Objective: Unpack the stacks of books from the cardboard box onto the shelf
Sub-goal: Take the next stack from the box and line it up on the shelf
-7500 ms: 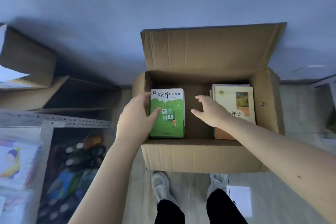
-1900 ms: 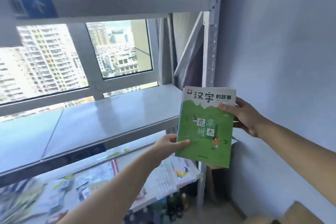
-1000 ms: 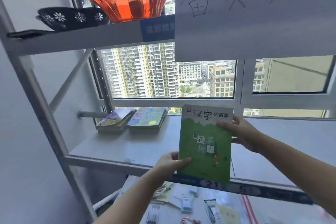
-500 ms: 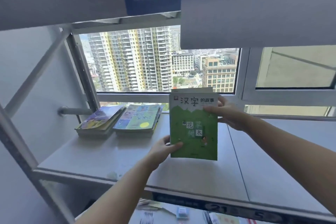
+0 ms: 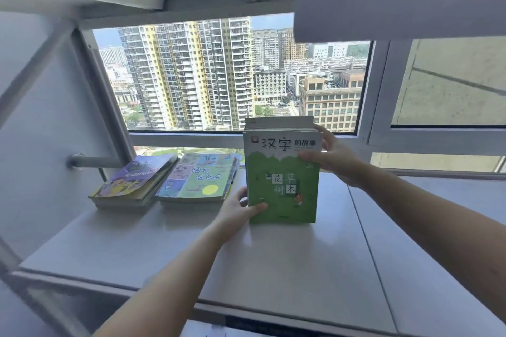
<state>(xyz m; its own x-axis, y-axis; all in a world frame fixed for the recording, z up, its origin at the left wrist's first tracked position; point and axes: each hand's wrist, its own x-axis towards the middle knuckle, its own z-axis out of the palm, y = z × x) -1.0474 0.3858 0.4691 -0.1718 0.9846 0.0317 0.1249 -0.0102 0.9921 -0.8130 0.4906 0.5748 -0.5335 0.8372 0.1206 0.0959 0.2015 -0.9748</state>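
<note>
Green-covered stack of books, pinched by left hand and right hand: lower it flat onto the shelf, right of the two stacks lying there.

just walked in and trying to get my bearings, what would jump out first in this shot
The green-covered stack of books stands out first, held at the centre over the grey shelf, the left hand gripping its lower left corner and the right hand its upper right edge. Behind it the window shows tall apartment towers. To the left, two stacks of picture books lie flat side by side at the back of the shelf.
</note>
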